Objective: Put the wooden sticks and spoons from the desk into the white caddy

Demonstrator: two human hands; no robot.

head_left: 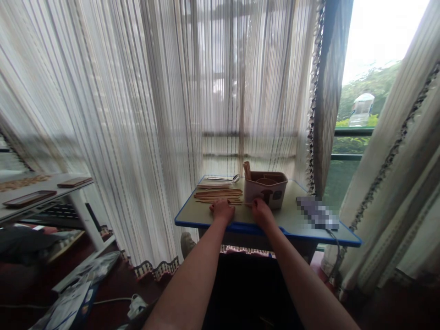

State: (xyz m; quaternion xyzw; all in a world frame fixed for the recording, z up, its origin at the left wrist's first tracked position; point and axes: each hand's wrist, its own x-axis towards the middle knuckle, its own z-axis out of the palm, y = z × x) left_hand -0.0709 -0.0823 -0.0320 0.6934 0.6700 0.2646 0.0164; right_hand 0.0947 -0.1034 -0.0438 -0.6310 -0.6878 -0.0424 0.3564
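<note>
On a small desk (292, 224) with a blue edge, my left hand (222, 210) and my right hand (261, 213) are both closed on thin wooden chopsticks (244, 204) that span the gap between them. Just beyond my left hand lies a pile of loose chopsticks (219, 194), side by side. My right hand is in front of a pale utensil holder (279, 195) with a brown rim and a mushroom-like picture. Several chopsticks (246, 170) stand upright in its left corner. Behind the pile rest metal utensils, one a slotted spoon (235, 178).
A blurred-out device (318, 213) with a cable lies at the desk's right end. Sheer curtains (165, 114) hang right behind the desk. To the left, another table (74, 192) holds trays and small pieces. A white power adapter (136, 306) and cords are on the floor.
</note>
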